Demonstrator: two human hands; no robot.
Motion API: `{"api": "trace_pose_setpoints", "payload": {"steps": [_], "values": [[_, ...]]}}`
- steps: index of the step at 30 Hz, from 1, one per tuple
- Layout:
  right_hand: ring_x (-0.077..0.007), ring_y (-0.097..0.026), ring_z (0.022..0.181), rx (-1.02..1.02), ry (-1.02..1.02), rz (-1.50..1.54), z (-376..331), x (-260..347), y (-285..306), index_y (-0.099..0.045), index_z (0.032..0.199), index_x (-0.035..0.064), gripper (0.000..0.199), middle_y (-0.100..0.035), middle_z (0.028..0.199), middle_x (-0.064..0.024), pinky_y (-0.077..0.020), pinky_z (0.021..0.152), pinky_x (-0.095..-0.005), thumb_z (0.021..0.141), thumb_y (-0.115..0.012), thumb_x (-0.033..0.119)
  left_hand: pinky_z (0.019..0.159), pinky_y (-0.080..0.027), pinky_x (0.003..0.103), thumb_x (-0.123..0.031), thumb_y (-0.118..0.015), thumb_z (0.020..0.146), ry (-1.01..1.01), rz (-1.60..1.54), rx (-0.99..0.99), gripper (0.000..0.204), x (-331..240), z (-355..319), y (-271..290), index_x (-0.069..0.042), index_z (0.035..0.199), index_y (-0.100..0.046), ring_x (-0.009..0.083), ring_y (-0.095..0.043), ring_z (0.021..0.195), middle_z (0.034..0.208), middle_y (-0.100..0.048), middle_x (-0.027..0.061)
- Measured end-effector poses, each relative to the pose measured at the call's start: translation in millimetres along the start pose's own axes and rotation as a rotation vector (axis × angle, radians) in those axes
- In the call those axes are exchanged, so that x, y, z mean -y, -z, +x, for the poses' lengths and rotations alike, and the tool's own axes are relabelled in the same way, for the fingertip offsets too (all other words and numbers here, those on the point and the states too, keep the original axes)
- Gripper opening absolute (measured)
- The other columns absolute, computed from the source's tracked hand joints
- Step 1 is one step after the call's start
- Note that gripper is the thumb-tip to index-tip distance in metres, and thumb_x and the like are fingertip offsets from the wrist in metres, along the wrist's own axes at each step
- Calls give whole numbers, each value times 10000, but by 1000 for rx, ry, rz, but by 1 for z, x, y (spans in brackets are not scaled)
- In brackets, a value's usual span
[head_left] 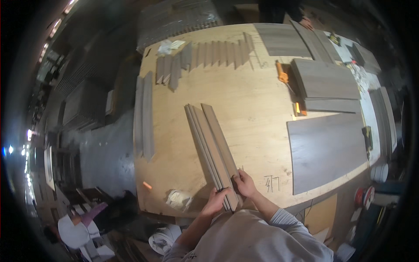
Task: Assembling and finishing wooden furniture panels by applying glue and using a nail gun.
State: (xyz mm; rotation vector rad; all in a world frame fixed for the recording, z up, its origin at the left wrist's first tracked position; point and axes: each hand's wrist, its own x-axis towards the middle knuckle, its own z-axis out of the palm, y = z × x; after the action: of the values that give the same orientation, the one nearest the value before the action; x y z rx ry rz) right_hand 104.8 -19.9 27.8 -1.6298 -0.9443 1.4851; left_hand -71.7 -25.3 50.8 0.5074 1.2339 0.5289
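Note:
Several long, narrow grey-brown wood planks (208, 146) slant away from my body over the near middle of the table. My left hand (216, 201) is closed around the near end of the bundle, thumb on top. Closed on the right-hand plank (219, 139), my right hand (245, 184) grips its edge near the same end. A narrow gap shows between this plank and the others toward the far end. The fingers under the wood are hidden.
The light wooden table (257, 126) bears a large grey panel (329, 153), stacked boards (325, 78), an orange tool (282, 73), short slats (218, 53) and long strips (144, 115). A crumpled cloth (178, 200) lies near the front edge. Another person's hand (307, 23) touches a far board.

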Motion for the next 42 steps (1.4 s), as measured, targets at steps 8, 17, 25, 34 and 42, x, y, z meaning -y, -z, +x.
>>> {"api": "trace_pose_setpoints", "payload": {"steps": [8, 17, 25, 34, 42], "values": [[-395, -653, 1127, -546, 184, -181, 1, 4, 123, -498, 1448, -58, 498, -660, 1208, -296, -503, 986, -431, 1015, -556, 182, 860, -592, 425, -103, -653, 965, 45, 107, 225, 324, -34, 42, -71, 67, 1239, -617, 295, -732, 1024, 1106, -720, 168], [-434, -456, 1328, -621, 410, -776, 36, 44, 149, -556, 1429, 54, 584, -527, 1411, -203, -378, 1103, -541, 920, -683, 309, 843, -533, 398, -434, -707, 960, -110, 399, 132, 540, -50, 121, -136, 59, 1178, -673, 231, -688, 973, 1052, -737, 154], [-455, -243, 1521, -467, 213, -1058, 41, 22, 125, -472, 1522, 245, 533, -366, 1621, -164, -165, 1216, -664, 1023, -497, 433, 890, -520, 464, -460, -533, 1037, -174, 664, -163, 538, -55, 114, -132, 42, 1190, -655, 411, -697, 1050, 1080, -720, 268], [-486, -203, 1523, -515, 168, -1026, 41, 23, 132, -442, 1554, 232, 626, -327, 1634, -188, -122, 1200, -710, 999, -528, 508, 951, -495, 484, -338, -657, 956, -122, 998, -248, 481, -77, 102, -125, 8, 1287, -618, 415, -651, 1061, 1067, -678, 229], [-497, -175, 1529, -470, 171, -1063, 41, 25, 127, -458, 1545, 235, 656, -308, 1636, -213, -113, 1191, -721, 968, -547, 535, 1108, -333, 483, -291, -647, 971, -627, 1408, -127, 659, -67, 96, -115, -121, 1558, -399, 328, -447, 1292, 1406, -463, 129]]}}
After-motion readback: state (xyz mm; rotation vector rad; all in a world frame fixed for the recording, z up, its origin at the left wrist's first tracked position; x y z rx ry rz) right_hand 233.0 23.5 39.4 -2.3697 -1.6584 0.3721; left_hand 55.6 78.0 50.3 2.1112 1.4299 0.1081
